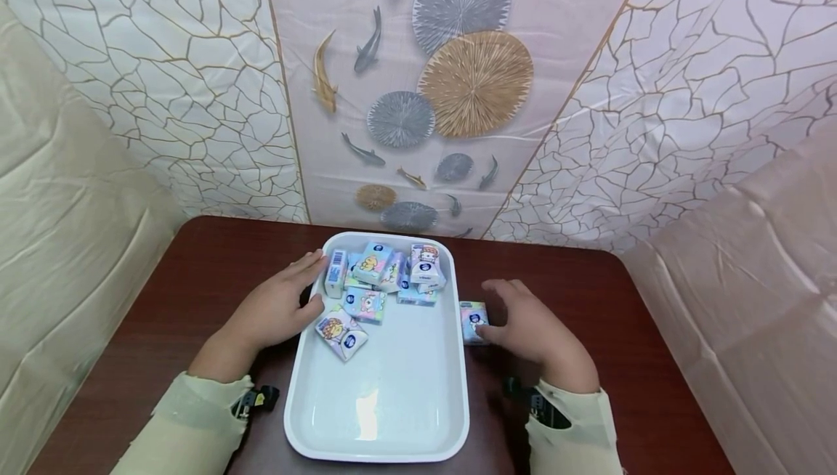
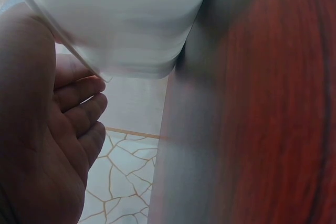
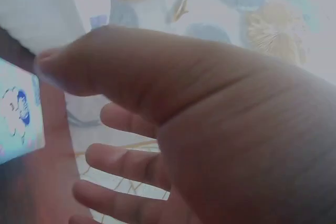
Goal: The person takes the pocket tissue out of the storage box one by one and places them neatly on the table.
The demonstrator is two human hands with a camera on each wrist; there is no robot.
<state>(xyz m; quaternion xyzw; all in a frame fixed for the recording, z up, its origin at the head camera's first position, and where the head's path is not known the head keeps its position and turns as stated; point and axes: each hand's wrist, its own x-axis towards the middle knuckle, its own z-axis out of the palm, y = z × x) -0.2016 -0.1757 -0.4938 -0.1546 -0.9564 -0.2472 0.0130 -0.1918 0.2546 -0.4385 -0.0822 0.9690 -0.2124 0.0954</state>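
Pastel-printed packet point(image 1: 469, 313) lies on the dark wooden table point(image 1: 562, 271), just outside the right wall of a white tray point(image 1: 405, 406), with the right hand point(image 1: 536, 330) poised beside it. We see that hand's fingers spread apart and the thumb held away from them, pinching nothing; whether the thumb touches the packet we cannot tell. Across the tray, the left hand point(image 1: 271, 311) rests at the left rim, its fingers nearly straight and close together, seemingly steadying the side. Similar packets point(image 1: 366, 303) lie loosely heaped toward the tray's far end, while its near half is bare. We judge the step in hand to be a pick-up of the outlying packet, not yet gripped. Next, we would expect the right thumb and fingers to close on its edges, lift it over the rim and lower it among the others.
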